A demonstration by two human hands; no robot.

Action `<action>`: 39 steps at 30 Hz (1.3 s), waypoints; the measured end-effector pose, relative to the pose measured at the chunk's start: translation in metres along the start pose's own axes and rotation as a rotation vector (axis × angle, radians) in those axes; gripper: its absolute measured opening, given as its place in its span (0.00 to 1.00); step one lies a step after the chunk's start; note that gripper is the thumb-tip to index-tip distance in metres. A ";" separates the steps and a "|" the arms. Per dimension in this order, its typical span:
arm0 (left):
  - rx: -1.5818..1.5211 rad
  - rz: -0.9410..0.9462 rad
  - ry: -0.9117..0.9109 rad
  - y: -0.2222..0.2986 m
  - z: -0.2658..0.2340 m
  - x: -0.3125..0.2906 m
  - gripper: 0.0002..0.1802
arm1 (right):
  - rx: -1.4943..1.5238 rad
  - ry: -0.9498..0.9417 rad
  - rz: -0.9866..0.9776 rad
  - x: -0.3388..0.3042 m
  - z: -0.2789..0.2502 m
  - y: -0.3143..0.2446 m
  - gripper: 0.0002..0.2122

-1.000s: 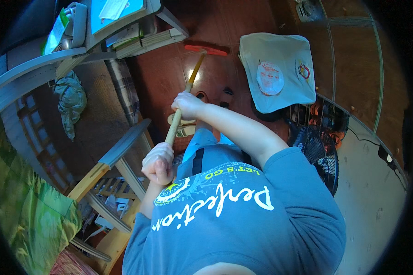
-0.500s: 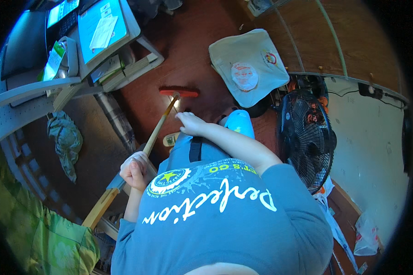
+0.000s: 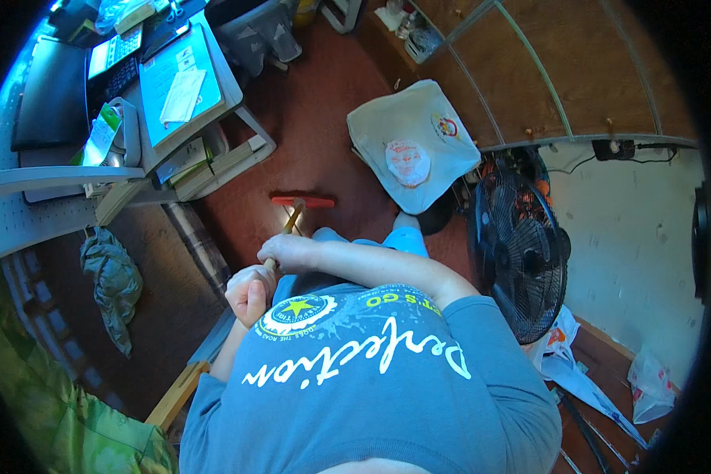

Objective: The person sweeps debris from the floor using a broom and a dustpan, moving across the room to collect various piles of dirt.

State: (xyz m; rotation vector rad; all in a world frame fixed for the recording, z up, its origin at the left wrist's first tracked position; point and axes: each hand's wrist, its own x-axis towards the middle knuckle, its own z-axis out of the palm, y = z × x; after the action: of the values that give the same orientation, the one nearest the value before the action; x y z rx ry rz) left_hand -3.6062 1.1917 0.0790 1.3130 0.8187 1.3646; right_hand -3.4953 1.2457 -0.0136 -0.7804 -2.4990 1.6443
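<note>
A long-handled broom (image 3: pixel 292 217) with a wooden stick slants away from my body. Its wide red head (image 3: pixel 316 202) rests on the dark red floor beside a bright patch of light. My left hand (image 3: pixel 250 292) is closed around the upper part of the stick, close to my shirt. Just below it along the stick, my right hand (image 3: pixel 288 251) is wrapped round the handle too, my forearm crossing in front of me. Both hands hide part of the stick between them.
A stool or seat with a pale cloth cover (image 3: pixel 371 118) stands ahead to the right. Near my right side is a black fan (image 3: pixel 521 253). At left, a desk (image 3: pixel 237 91) carries papers and a blue folder; a crumpled cloth (image 3: pixel 112 276) hangs below. Wooden cabinets (image 3: pixel 592 71) line the far right.
My right hand, free of the stick before, has come down and gripped it just beyond my left hand. The view has shifted, and the broom head appears slightly nearer to me.
</note>
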 end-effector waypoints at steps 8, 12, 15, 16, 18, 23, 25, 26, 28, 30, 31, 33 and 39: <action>0.061 0.077 -0.005 -0.005 -0.003 0.002 0.20 | 0.092 -0.002 -0.012 0.007 0.007 0.011 0.07; -0.008 0.080 -0.021 -0.006 -0.015 -0.005 0.20 | 0.111 0.014 0.019 0.016 0.021 0.011 0.06; -0.083 0.063 -0.047 -0.002 -0.017 -0.003 0.20 | 0.126 0.040 0.032 0.019 0.023 0.010 0.05; -0.104 0.066 -0.047 -0.003 -0.016 -0.001 0.20 | 0.131 0.044 0.038 0.019 0.021 0.009 0.05; -0.128 0.057 -0.046 -0.005 -0.018 -0.002 0.21 | 0.167 0.021 0.083 0.021 0.016 0.005 0.05; -0.174 0.061 -0.024 -0.005 -0.023 -0.010 0.21 | 0.120 0.002 0.045 0.029 0.022 0.005 0.06; -0.171 0.130 -0.003 -0.012 -0.029 -0.017 0.20 | 0.133 -0.028 0.045 0.030 0.022 0.001 0.06; -0.179 0.135 0.009 -0.011 -0.031 -0.020 0.20 | 0.033 -0.013 -0.010 0.034 0.028 0.004 0.06; -0.165 0.143 -0.016 -0.009 -0.033 -0.026 0.19 | 0.076 -0.068 0.039 0.031 0.029 0.001 0.06; -0.147 0.110 -0.035 -0.008 -0.029 -0.027 0.19 | 0.109 -0.089 0.078 0.032 0.033 0.004 0.06; -0.121 0.100 -0.040 -0.001 -0.024 -0.022 0.18 | 0.100 -0.069 0.084 0.028 0.027 -0.002 0.06; -0.081 0.075 -0.088 0.014 -0.015 -0.015 0.17 | 0.083 -0.025 0.099 0.014 0.015 -0.015 0.06; -0.099 0.041 -0.310 0.053 0.015 0.019 0.15 | -0.176 0.304 -0.007 -0.034 -0.006 -0.024 0.10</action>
State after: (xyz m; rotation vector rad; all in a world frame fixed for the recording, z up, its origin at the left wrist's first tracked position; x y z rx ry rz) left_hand -3.6005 1.1943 0.1370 1.4249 0.5094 1.1784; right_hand -3.4734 1.2289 0.0180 -0.9561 -2.4428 1.2069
